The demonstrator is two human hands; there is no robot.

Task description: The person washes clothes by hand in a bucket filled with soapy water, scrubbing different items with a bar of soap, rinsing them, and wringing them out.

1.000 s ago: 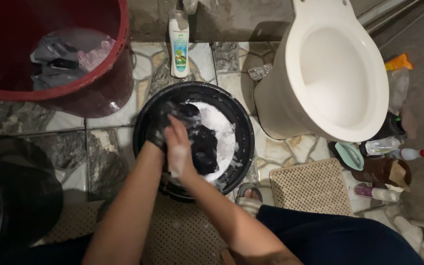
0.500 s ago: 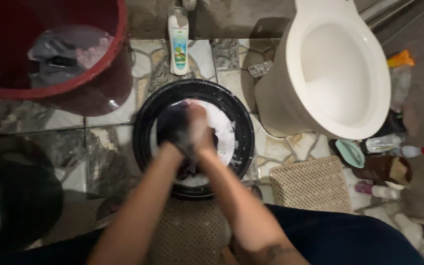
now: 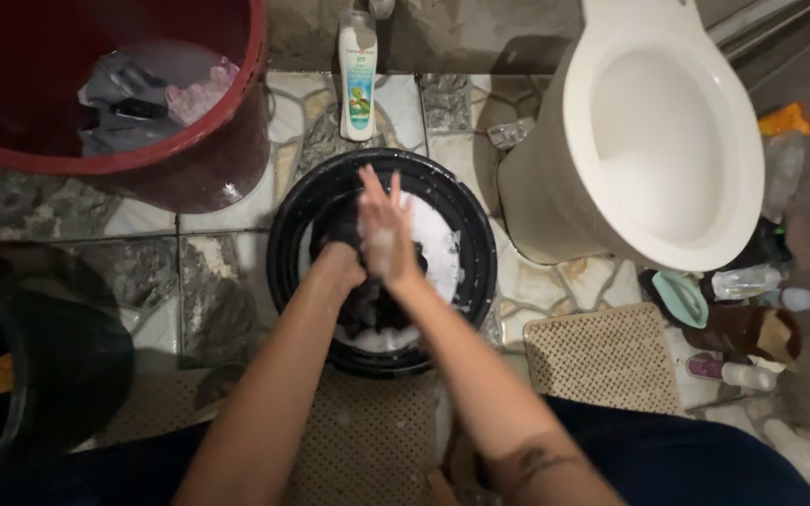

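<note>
Okay, both my hands are in the black basin on the tiled floor, right in the middle of the scene. My left hand is mostly buried under the dark cloth; it looks wrapped in the fabric, fingers hidden, so I cannot tell for sure if they are clenched. My right hand lies over the left, just beside it and touching, fingers released and stretched flat, pointing far, soapy. It is not gripping anything I can see, just pressing on the cloth. The dark cloth sits in the basin, bunched under and near my hands, with white suds on its right side.

Far left: a red bucket with wet clothes in water. Far, just beyond the basin: a white bottle standing upright against the wall. Right: a white toilet bowl, close beside the basin. Near right: a beige perforated mat, and past it a cluster of small bottles. Near left: a dark tub, partly out of view.
</note>
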